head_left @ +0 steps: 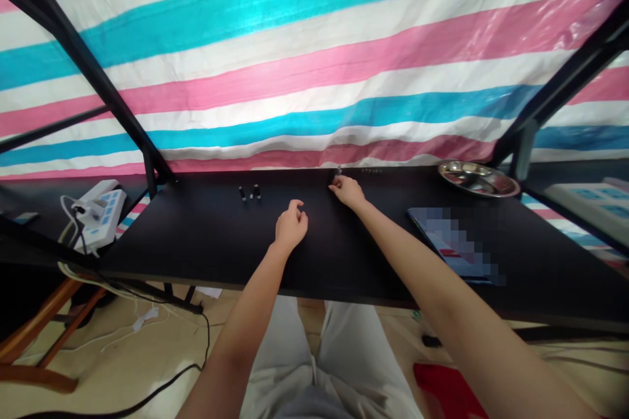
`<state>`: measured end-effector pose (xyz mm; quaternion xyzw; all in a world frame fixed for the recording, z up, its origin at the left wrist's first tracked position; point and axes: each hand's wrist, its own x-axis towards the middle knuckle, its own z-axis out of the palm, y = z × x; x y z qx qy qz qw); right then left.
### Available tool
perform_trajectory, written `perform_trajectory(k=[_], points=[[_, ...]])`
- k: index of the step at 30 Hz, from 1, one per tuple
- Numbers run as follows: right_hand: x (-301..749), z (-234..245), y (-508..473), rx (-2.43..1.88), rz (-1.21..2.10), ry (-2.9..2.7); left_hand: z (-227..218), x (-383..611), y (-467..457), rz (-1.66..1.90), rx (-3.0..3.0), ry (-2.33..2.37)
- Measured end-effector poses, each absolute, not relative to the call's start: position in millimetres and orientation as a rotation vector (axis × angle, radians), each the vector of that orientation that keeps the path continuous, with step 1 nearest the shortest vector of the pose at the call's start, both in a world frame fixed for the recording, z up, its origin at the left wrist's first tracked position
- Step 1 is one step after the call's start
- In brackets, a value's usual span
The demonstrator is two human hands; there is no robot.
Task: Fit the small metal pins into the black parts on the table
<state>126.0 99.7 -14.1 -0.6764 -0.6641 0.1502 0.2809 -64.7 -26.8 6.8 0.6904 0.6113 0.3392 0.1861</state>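
A round, shiny metal dish (493, 182) is set far right, contents indistinct. The right hand (348, 191) is extended far, fingers pinched beside a small silvery piece (339, 171); whether anything is gripped cannot be told. The left hand (291, 227) is held nearer, fingers loosely parted, right of 3 small dark cylinders (257, 192).

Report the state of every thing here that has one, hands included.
left hand, loosely curled, seemingly empty
right hand, fingers bunched, hold unclear
metal tray, open side up on the table
tablet-like panel, lying flat, face pixelated
power strip, plug inserted
small dark pieces, apart from both hands
striped sheet, hung up, creased
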Motion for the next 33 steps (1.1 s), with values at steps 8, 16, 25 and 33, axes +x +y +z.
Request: perform_trajectory(k=[8,16,25,33], points=[[135,-21,106,-1.768,0.41,-1.651,6,-65,-26,1.024,1.897,1.672],[132,-24,107,-1.821,0.368,-1.6,5,-65,-26,1.018,1.901,1.677],[132,-21,112,-1.873,0.39,-1.594,2,-66,-23,1.037,1.891,1.668],[141,-17,96,-1.758,0.624,-1.462,7,-69,-20,1.24,1.648,1.811]])
